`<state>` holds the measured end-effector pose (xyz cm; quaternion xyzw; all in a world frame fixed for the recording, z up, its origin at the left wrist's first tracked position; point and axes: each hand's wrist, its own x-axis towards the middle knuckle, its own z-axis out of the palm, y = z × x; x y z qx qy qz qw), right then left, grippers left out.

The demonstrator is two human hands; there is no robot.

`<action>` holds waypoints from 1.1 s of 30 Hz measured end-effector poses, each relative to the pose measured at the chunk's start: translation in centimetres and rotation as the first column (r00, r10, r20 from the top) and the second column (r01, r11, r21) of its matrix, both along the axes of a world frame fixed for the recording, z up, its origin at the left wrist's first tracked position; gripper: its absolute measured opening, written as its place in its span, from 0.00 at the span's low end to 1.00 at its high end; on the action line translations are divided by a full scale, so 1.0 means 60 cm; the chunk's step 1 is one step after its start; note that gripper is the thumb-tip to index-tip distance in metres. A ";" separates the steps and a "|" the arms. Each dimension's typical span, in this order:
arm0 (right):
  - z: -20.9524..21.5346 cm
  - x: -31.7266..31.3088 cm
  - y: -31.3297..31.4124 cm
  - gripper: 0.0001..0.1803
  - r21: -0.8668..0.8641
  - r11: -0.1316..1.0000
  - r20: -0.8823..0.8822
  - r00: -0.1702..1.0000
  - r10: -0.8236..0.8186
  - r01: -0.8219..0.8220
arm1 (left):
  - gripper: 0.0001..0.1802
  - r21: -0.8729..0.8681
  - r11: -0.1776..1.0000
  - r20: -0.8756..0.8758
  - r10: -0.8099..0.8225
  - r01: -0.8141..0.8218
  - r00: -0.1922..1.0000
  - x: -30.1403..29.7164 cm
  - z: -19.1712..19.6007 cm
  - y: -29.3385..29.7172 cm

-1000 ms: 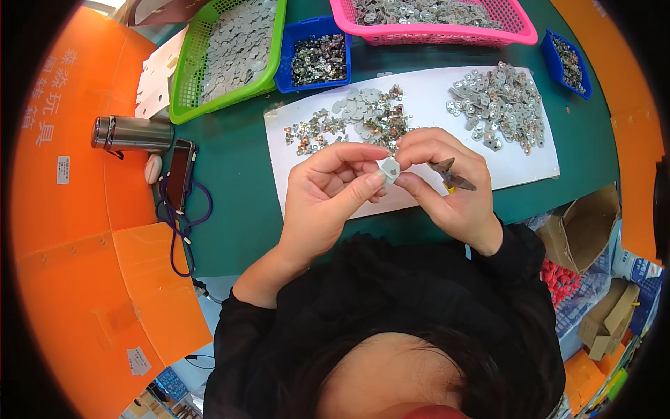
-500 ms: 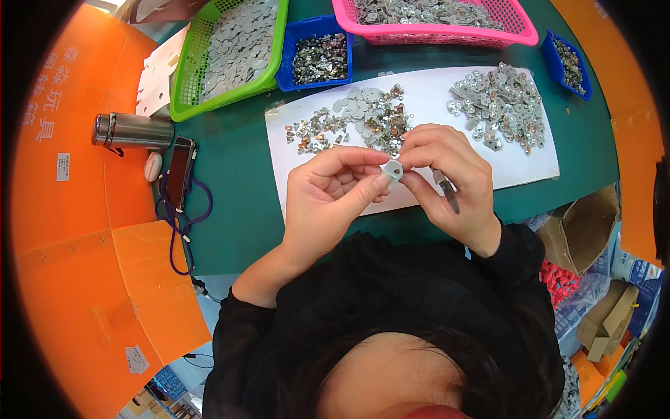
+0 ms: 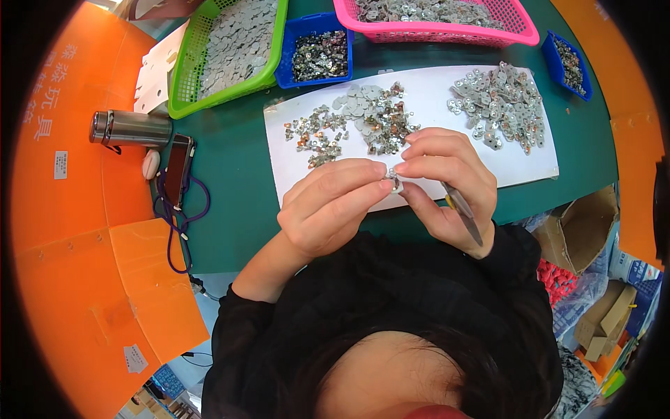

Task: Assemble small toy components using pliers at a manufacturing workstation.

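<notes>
My left hand [image 3: 328,206] pinches a small pale grey plate [image 3: 397,188] between fingertips and thumb, above the front part of a white sheet [image 3: 289,178]. The fingers cover most of the plate, and a small shiny metal bit shows at its upper edge. My right hand [image 3: 457,183] meets it from the other side, thumb and forefinger close to the plate. A slim pointed metal tool [image 3: 469,222] with a touch of yellow lies gripped in the right palm, its tip towards the wrist. Just beyond the fingers are piles of small metal fittings [image 3: 387,133] and flat grey plates [image 3: 359,105].
A larger heap of plates with fittings [image 3: 499,105] lies on the sheet's right. Behind stand a green basket [image 3: 178,105], a blue bin [image 3: 314,82], a pink basket [image 3: 433,31] and a small blue tray [image 3: 585,92]. A steel flask [image 3: 136,129] and corded phone [image 3: 178,171] are left.
My left hand has turned over so its back faces up, and the plate is now mostly covered. The right fingers have come in closer, and the tool shows more of its length.
</notes>
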<state>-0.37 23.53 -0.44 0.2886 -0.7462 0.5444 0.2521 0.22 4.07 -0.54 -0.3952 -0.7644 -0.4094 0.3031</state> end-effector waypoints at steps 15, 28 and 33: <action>-0.006 -0.006 0.015 0.20 0.124 0.989 -0.068 0.994 0.091 -0.082 | 0.14 0.001 1.000 0.042 -0.029 0.029 0.999 -0.002 -0.005 -0.001; -0.006 -0.002 0.006 0.09 -0.134 0.971 0.338 0.912 0.234 -0.200 | 0.06 0.494 0.863 0.772 -0.378 -0.108 0.511 0.021 0.015 0.015; -0.022 -0.004 -0.006 0.10 -0.144 0.969 0.292 0.927 0.237 -0.202 | 0.07 0.228 0.974 0.725 -0.162 -0.012 0.669 0.012 0.014 0.011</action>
